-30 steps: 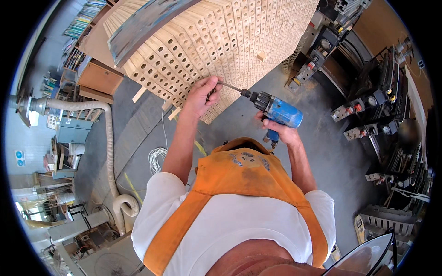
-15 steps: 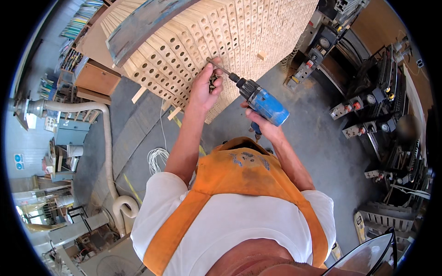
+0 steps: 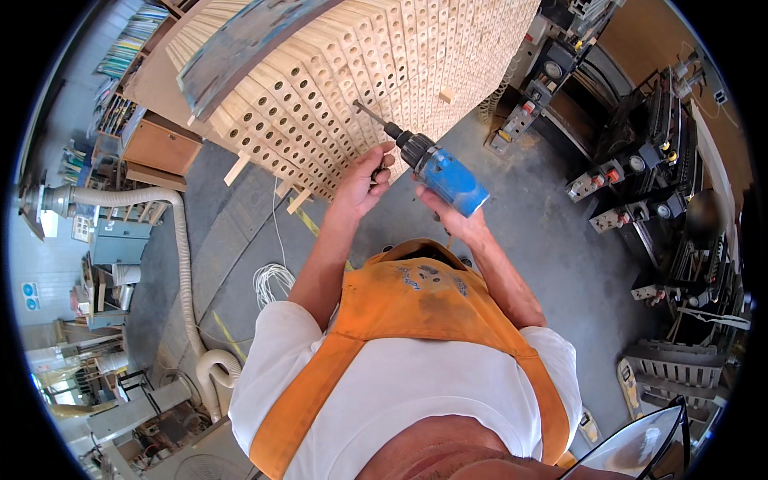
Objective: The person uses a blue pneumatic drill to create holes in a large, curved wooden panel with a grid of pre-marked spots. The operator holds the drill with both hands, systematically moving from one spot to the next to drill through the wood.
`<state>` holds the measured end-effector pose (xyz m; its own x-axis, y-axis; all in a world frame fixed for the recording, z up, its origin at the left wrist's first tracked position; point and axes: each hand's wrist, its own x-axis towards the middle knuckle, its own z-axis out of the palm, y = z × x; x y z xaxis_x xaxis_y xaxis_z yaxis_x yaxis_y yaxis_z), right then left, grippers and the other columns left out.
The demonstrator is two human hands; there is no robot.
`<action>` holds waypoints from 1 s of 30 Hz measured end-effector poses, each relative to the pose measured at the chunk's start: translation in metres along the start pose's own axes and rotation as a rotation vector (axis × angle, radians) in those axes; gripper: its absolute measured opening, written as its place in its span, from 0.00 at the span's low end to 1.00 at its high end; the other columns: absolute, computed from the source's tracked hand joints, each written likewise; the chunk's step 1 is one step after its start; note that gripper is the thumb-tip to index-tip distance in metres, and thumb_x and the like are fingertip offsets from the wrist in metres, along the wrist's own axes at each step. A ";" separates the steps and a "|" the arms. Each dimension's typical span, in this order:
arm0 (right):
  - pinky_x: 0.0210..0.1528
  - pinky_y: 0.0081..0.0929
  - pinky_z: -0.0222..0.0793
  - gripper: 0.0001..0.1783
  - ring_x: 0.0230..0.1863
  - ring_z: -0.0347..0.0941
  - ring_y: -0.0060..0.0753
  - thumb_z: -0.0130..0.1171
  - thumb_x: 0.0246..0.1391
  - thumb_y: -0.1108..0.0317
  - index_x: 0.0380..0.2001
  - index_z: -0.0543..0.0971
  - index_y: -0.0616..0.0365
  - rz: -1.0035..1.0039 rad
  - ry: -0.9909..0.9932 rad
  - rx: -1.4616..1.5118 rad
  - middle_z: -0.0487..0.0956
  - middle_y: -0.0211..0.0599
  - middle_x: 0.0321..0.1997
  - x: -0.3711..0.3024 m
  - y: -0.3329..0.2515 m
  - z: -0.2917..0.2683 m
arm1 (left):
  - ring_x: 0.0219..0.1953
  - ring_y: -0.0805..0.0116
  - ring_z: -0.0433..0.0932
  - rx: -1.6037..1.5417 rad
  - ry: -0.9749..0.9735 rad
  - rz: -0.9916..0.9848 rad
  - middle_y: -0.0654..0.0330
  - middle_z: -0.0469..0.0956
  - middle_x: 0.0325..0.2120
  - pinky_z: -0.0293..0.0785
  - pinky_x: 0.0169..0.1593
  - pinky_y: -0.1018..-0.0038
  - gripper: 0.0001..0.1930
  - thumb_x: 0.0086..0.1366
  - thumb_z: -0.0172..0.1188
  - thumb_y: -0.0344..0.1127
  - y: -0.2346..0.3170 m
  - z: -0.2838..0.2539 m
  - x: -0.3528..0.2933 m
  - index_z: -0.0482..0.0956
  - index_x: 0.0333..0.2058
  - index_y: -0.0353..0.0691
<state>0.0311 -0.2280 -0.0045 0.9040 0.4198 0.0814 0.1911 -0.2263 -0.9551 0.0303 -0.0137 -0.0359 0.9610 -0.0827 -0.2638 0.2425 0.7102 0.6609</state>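
Right hand (image 3: 458,224): fingers clamped round the grip of the blue drill (image 3: 453,182); the body covers most of them, so we can't tell how the trigger finger sits. Drill body is above our right fingers, tilted, nose up-left.

Chuck (image 3: 416,148) is just right of our left fingertips. The long bit (image 3: 370,113) runs past them up-left, tip in front of the wooden stack (image 3: 416,76). Can't tell if it's touching wood.

Left hand (image 3: 362,182): fingers curled in, closed on small dark metal pieces (image 3: 377,173); they show between thumb and fingers, count unclear.

Stack spans the area beyond both sets of fingers, face full of drilled holes. Holes up-left of our left fingers (image 3: 279,85) look dark-rimmed; many further right look plain wood. Small wood block (image 3: 446,96) sticks out of the face, beyond the right fingers. Grey-blue beam (image 3: 240,60) lies across the stack, up-left of our left fingers. White cable coil (image 3: 274,282) is on the floor, below-left of the left fingers.
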 end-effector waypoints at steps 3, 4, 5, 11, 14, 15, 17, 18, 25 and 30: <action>0.41 0.21 0.71 0.18 0.40 0.75 0.19 0.62 0.53 0.73 0.49 0.77 0.54 0.002 -0.013 0.225 0.82 0.28 0.44 0.003 0.013 0.000 | 0.24 0.80 0.67 -0.063 -0.013 -0.010 0.63 0.74 0.34 0.58 0.19 0.87 0.17 0.69 0.50 0.35 0.009 0.007 -0.009 0.69 0.53 0.34; 0.43 0.21 0.71 0.18 0.41 0.75 0.19 0.62 0.53 0.72 0.49 0.77 0.54 0.034 -0.023 0.228 0.81 0.29 0.44 0.003 0.013 0.000 | 0.25 0.80 0.67 -0.009 0.003 0.018 0.62 0.74 0.35 0.59 0.19 0.87 0.16 0.69 0.51 0.35 0.012 0.008 -0.011 0.70 0.52 0.34; 0.44 0.22 0.70 0.18 0.43 0.75 0.19 0.62 0.54 0.72 0.49 0.77 0.55 0.066 -0.033 0.231 0.81 0.29 0.44 0.002 0.011 -0.002 | 0.25 0.80 0.67 0.046 0.018 0.045 0.62 0.74 0.35 0.59 0.19 0.87 0.16 0.69 0.51 0.35 0.014 0.009 -0.012 0.70 0.52 0.34; 0.43 0.25 0.72 0.18 0.40 0.75 0.22 0.67 0.51 0.63 0.45 0.78 0.54 -0.065 0.019 0.157 0.81 0.32 0.37 -0.017 0.012 -0.010 | 0.24 0.81 0.66 -0.004 0.070 0.208 0.64 0.73 0.33 0.59 0.19 0.87 0.13 0.68 0.53 0.36 0.028 0.008 -0.009 0.73 0.47 0.35; 0.43 0.26 0.72 0.18 0.41 0.75 0.24 0.65 0.51 0.69 0.47 0.78 0.56 0.009 -0.119 0.356 0.81 0.33 0.41 -0.023 0.014 -0.027 | 0.23 0.82 0.64 -0.057 -0.002 0.222 0.65 0.71 0.30 0.58 0.19 0.87 0.13 0.68 0.54 0.39 0.035 0.010 -0.012 0.73 0.44 0.36; 0.44 0.27 0.72 0.18 0.42 0.75 0.25 0.65 0.51 0.71 0.47 0.77 0.58 0.021 -0.175 0.444 0.81 0.34 0.43 -0.023 0.015 -0.032 | 0.22 0.82 0.64 -0.057 -0.037 0.219 0.65 0.71 0.29 0.58 0.19 0.87 0.14 0.68 0.54 0.41 0.038 0.013 -0.013 0.73 0.44 0.36; 0.43 0.27 0.73 0.18 0.41 0.75 0.26 0.64 0.51 0.71 0.46 0.78 0.58 0.043 -0.207 0.486 0.81 0.34 0.43 -0.021 0.024 -0.040 | 0.21 0.82 0.63 0.055 -0.024 0.206 0.66 0.69 0.27 0.57 0.18 0.87 0.15 0.69 0.53 0.43 0.039 0.015 -0.018 0.74 0.42 0.36; 0.42 0.27 0.73 0.18 0.41 0.75 0.26 0.64 0.51 0.71 0.46 0.78 0.58 0.057 -0.219 0.507 0.81 0.35 0.42 -0.021 0.027 -0.042 | 0.21 0.83 0.63 0.089 -0.070 0.203 0.66 0.69 0.27 0.56 0.18 0.88 0.15 0.69 0.53 0.43 0.041 0.013 -0.020 0.74 0.42 0.36; 0.44 0.26 0.72 0.20 0.44 0.75 0.25 0.64 0.52 0.70 0.49 0.76 0.56 -0.091 -0.155 0.364 0.80 0.33 0.44 -0.030 0.022 -0.031 | 0.20 0.83 0.62 0.329 0.027 0.194 0.66 0.69 0.25 0.56 0.18 0.87 0.13 0.70 0.51 0.40 0.053 0.032 -0.019 0.74 0.41 0.35; 0.45 0.24 0.70 0.20 0.44 0.74 0.22 0.63 0.53 0.71 0.51 0.75 0.55 -0.101 -0.064 0.183 0.80 0.30 0.44 -0.035 0.024 -0.007 | 0.21 0.82 0.63 0.417 0.118 0.230 0.66 0.69 0.25 0.57 0.18 0.86 0.13 0.70 0.51 0.40 0.059 0.040 -0.014 0.74 0.42 0.35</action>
<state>0.0067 -0.2545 -0.0278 0.8565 0.4883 0.1671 0.2018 -0.0187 -0.9793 0.0363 0.0014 0.0349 0.9802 0.1401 -0.1401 0.0817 0.3580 0.9301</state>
